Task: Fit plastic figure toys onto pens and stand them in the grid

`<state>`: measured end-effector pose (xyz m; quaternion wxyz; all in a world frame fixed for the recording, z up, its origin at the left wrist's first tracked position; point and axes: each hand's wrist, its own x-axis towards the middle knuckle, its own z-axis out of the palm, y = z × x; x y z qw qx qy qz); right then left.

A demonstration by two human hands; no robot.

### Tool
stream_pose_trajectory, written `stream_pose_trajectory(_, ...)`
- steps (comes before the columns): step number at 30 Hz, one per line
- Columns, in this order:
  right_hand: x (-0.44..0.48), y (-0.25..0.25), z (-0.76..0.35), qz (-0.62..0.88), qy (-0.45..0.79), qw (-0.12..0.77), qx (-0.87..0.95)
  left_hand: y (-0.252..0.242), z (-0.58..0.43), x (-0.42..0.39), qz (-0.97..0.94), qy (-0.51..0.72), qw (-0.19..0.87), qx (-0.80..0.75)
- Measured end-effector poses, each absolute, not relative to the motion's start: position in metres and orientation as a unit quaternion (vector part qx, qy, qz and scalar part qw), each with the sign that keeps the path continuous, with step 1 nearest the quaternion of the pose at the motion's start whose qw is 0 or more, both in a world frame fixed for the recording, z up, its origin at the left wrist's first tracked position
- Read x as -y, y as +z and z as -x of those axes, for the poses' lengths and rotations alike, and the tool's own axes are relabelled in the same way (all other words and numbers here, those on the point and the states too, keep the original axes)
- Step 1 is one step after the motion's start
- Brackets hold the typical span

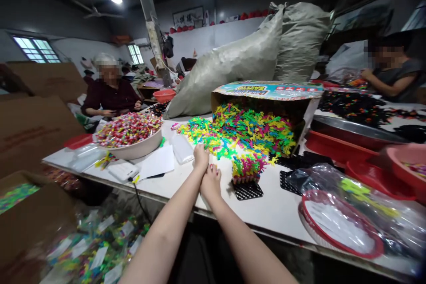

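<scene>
My left hand [201, 156] is closed at the near edge of a heap of small, bright plastic figures [221, 142]. Just below it my right hand [211, 181] has its fingers curled together, touching or nearly touching the left wrist. Whatever either hand holds is too small or hidden to make out. To the right stands a black lattice tray [249, 191], with a dense block of upright figures [246, 167] in several colours on it. Left of my left hand lies a stack of clear plastic bags [182, 148], beside a white sheet of paper [158, 163].
A tipped cardboard box [266, 91] spills figures onto the white table [186, 188]. A basin [141, 150] of small red and white pieces stands left. Sacks [229, 64] rise behind; a red-rimmed lid [342, 226] lies right. Co-workers [111, 93] sit across the table and far right.
</scene>
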<state>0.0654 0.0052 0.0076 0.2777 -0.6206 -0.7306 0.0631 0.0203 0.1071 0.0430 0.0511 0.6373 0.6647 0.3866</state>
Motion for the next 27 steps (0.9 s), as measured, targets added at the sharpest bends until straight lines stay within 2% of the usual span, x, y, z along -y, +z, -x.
stream_pose_trajectory(4,-0.005,0.007,-0.067,0.601,0.053,0.280,0.746,0.059,0.001,-0.051,-0.594,0.483,0.088,-0.637)
stream_pose_trajectory(7,-0.004,0.007,-0.067,0.587,0.055,0.286,0.755,0.058,0.031,0.007,-0.503,0.594,0.214,-0.590)
stream_pose_trajectory(10,-0.003,0.007,-0.067,0.577,0.058,0.301,0.757,0.040,0.055,0.061,-0.422,0.636,0.315,-0.565)
stream_pose_trajectory(17,0.001,0.008,-0.067,0.621,0.051,0.300,0.723,-0.008,0.062,0.153,-0.336,0.575,0.422,-0.615)
stream_pose_trajectory(21,0.004,0.009,-0.069,0.676,0.040,0.284,0.679,0.004,0.059,0.181,-0.370,0.544,0.450,-0.604)
stream_pose_trajectory(27,0.007,0.008,-0.070,0.648,0.041,0.280,0.707,0.035,0.060,0.186,-0.418,0.546,0.490,-0.537)
